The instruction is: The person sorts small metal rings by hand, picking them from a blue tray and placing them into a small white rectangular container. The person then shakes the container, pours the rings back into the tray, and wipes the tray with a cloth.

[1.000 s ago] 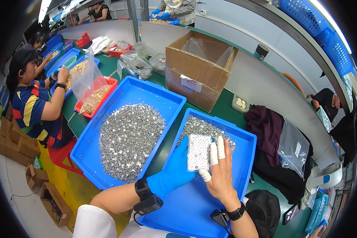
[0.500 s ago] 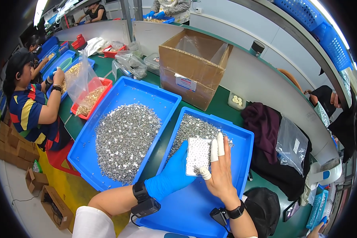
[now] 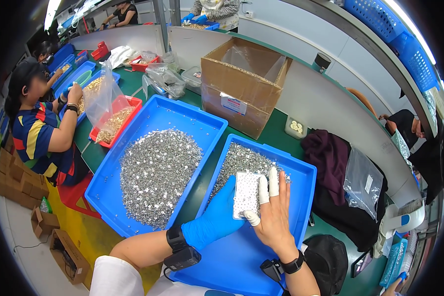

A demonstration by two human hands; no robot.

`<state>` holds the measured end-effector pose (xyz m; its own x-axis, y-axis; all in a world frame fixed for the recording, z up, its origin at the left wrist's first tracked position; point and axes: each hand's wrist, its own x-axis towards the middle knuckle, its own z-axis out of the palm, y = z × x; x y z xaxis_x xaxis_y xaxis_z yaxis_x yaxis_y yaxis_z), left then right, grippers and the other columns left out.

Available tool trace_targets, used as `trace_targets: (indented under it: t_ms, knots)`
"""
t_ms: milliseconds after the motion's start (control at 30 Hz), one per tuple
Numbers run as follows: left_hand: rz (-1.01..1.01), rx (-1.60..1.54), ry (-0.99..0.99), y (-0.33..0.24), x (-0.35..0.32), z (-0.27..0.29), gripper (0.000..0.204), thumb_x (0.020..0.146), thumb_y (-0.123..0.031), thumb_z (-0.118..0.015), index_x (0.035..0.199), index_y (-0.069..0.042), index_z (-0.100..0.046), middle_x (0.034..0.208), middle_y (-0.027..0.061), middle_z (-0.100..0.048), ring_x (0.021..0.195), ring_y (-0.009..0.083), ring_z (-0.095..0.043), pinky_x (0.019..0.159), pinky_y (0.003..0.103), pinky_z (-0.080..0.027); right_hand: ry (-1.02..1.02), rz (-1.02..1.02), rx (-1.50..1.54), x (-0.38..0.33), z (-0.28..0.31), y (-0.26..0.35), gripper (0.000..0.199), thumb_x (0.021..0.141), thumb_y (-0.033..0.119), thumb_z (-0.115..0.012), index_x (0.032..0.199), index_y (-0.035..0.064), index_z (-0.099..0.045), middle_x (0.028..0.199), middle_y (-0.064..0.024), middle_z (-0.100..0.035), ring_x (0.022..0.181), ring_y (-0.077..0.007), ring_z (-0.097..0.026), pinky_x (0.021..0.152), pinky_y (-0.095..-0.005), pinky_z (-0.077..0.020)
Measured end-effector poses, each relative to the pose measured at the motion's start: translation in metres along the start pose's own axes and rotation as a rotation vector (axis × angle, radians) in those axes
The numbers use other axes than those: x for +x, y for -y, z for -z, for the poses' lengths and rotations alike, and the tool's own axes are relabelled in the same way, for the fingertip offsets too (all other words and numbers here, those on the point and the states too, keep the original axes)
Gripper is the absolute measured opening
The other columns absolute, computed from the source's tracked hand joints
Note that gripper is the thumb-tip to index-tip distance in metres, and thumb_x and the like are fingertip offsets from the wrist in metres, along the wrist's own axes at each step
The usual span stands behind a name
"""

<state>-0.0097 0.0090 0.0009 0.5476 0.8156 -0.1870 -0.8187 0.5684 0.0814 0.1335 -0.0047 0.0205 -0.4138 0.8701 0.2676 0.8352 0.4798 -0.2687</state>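
Left hand [image 3: 214,219] in blue glove and right hand [image 3: 276,217] with white finger cots remain clamped on white perforated plate [image 3: 245,195], unmoved over right blue plastic tray [image 3: 301,172] of silver parts

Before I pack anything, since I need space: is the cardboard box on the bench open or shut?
Open. The cardboard box has its top flaps folded outward, and a clear plastic liner shows inside; whether it holds anything, I cannot tell.

A green bench [image 3: 281,135] carries two blue trays [image 3: 133,148] [image 3: 301,182], a cardboard box [image 3: 241,81] and a red tray [image 3: 128,106].
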Motion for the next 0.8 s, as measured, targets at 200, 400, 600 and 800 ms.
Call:
trace_targets:
  t_ms: [200, 400, 600, 800]
  knots:
    - [0.039, -0.038, 0.045, -0.001, 0.000, 0.007, 0.049, 0.095, -0.039, -0.026, 0.133, -0.008, -0.032, 0.130, 0.0077, -0.042, 0.119, 0.0225, -0.042, 0.100, 0.037, -0.034, -0.038, 0.012, 0.095, -0.001, 0.003, -0.010, 0.065, 0.087, 0.050, -0.040, 0.131, 0.0023, -0.035, 0.141, -0.0205, -0.020, 0.130, -0.0403, -0.013, 0.104, -0.0515, -0.0110]
    - [0.228, -0.104, 0.068, 0.001, 0.001, 0.007, 0.048, 0.095, -0.038, -0.028, 0.131, -0.007, -0.033, 0.125, 0.0094, -0.045, 0.113, 0.0235, -0.047, 0.095, 0.037, -0.041, -0.088, -0.018, 0.694, 0.001, 0.001, -0.033, 0.055, 0.092, 0.045, -0.028, 0.128, 0.0054, -0.043, 0.138, -0.0156, -0.031, 0.130, -0.0350, -0.020, 0.105, -0.0431, -0.0156]
    - [0.260, 0.180, -0.059, 0.000, -0.005, -0.013, 0.048, 0.094, -0.038, -0.029, 0.130, -0.006, -0.033, 0.124, 0.0124, -0.046, 0.110, 0.0248, -0.050, 0.092, 0.036, -0.044, -0.058, 0.010, 0.828, -0.001, -0.002, -0.040, 0.053, 0.094, 0.042, -0.024, 0.124, 0.0054, -0.048, 0.134, -0.0141, -0.038, 0.129, -0.0328, -0.025, 0.104, -0.0402, -0.0192]
    - [0.187, 0.386, -0.177, 0.003, -0.001, -0.012, 0.052, 0.093, -0.041, -0.031, 0.129, -0.004, -0.034, 0.123, 0.0153, -0.046, 0.109, 0.0279, -0.050, 0.094, 0.043, -0.042, -0.080, 0.007, 0.803, -0.002, -0.003, -0.039, 0.054, 0.094, 0.043, -0.024, 0.124, 0.0054, -0.048, 0.133, -0.0144, -0.039, 0.128, -0.0325, -0.027, 0.104, -0.0402, -0.0205]
